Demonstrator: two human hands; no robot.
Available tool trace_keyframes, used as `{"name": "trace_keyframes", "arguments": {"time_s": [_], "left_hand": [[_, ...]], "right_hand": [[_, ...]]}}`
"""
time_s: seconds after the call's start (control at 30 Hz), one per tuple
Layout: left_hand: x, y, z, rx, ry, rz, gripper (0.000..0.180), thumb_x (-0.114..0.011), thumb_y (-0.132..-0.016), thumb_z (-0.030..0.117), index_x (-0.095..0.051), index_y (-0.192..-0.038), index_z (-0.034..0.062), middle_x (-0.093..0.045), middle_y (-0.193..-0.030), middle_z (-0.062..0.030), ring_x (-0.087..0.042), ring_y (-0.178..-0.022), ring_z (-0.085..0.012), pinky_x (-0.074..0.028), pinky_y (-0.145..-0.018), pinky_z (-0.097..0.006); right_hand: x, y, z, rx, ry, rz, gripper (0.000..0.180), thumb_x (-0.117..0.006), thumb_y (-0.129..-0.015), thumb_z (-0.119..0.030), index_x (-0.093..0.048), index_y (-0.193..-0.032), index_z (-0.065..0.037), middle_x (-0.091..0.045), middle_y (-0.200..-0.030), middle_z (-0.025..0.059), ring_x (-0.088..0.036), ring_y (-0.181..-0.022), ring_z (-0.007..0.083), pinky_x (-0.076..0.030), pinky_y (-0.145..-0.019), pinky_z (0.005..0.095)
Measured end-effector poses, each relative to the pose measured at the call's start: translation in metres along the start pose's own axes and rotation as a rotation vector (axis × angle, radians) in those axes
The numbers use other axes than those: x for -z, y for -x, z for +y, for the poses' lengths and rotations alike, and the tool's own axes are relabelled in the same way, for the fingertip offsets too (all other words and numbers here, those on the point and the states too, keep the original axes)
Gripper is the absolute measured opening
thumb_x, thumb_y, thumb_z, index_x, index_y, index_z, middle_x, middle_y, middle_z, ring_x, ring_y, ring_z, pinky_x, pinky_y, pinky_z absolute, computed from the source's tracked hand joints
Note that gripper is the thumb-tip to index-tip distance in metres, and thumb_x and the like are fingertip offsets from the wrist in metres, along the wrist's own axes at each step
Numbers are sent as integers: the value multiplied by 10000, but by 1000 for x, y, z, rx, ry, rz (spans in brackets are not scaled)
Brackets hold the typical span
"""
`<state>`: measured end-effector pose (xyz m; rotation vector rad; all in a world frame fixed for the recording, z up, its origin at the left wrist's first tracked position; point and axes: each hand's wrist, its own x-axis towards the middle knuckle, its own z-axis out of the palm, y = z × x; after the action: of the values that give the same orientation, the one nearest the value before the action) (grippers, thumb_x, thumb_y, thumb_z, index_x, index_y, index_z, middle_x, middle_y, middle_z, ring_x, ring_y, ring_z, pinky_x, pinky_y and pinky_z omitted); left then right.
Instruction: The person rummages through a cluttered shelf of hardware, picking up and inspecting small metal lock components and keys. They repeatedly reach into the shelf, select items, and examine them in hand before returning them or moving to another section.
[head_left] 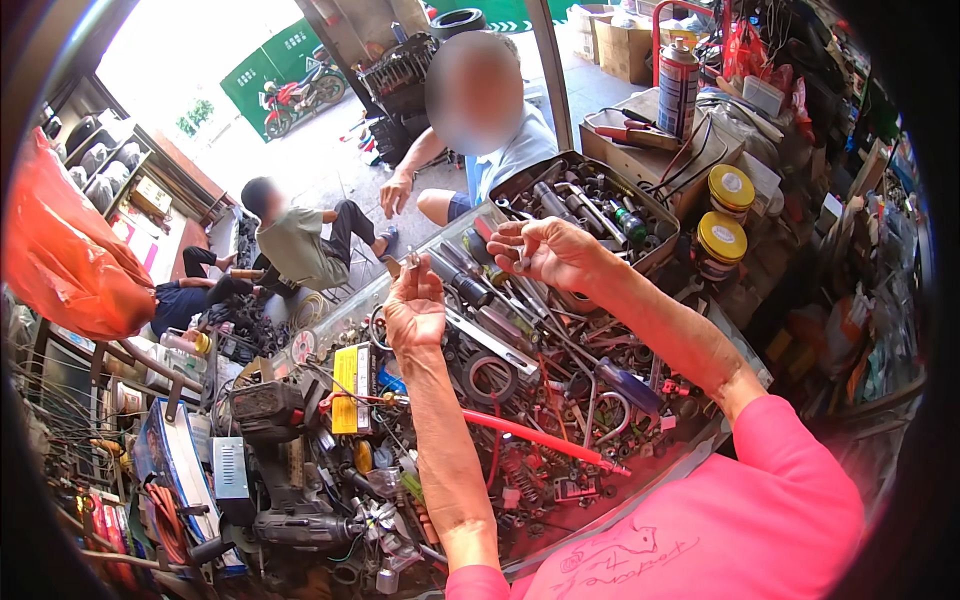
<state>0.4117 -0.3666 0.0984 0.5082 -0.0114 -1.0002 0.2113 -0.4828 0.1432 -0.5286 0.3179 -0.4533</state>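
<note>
My left hand [414, 305] is raised over a cluttered tool tray [700, 440], its fingertips pinching a small metal part. Palm up and level with it, my right hand [545, 250] curls its fingers around another small metal piece. Both forearms reach up from pink sleeves at the lower edge. Below the hands lie screwdrivers, wrenches, springs, a roll of black tape [490, 378] and a long red rod [545, 438]. What exactly each small part is I cannot tell.
A metal box of sockets and bits [590, 205] sits behind my right hand, with two yellow-lidded jars [722, 240] and a spray can [677, 88] beyond. A cordless drill [285, 520] lies lower left. Three people sit on the pavement ahead; an orange bag [65, 250] hangs left.
</note>
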Motion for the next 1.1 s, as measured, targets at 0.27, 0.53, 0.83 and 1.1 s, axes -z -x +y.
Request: {"name": "trace_keyframes", "arguments": {"time_s": [0.27, 0.53, 0.83, 1.1], "left_hand": [[-10, 13, 1, 8, 37, -38, 147, -542, -869, 168, -588, -925, 41, -637, -970, -88, -592, -997, -232, -483, -703, -346], [-8, 15, 1, -3, 17, 21, 164, -550, -868, 201, -580, -922, 49, -632, -956, -79, -589, -970, -228, -492, -702, -344], [-2, 11, 0, -44, -39, -35, 89, -554, -859, 125, -588, -914, 65, -630, -1014, -85, -568, -1030, -259, -507, -739, -340], [-1, 12, -3, -119, -148, -2, 210, -559, -826, 9, -563, -1014, 101, -632, -985, -88, -618, -908, -243, -498, -635, -302]], "right_hand": [[5, 4, 0, 14, 210, 4, 400, -381, -683, 128, -540, -1049, 109, -580, -1044, 179, -581, -963, 265, -492, -848, 326], [9, 1, -1, -1, 245, -24, 396, -374, -706, 98, -547, -1062, 100, -580, -1051, 184, -590, -944, 261, -491, -770, 300], [11, 1, -2, -1, 248, -68, 375, -371, -724, 93, -548, -1054, 110, -575, -1060, 206, -581, -940, 252, -488, -775, 315], [13, -1, -2, -21, 189, -61, 384, -376, -700, 106, -545, -1044, 122, -580, -1050, 203, -581, -963, 238, -487, -768, 283]]}}
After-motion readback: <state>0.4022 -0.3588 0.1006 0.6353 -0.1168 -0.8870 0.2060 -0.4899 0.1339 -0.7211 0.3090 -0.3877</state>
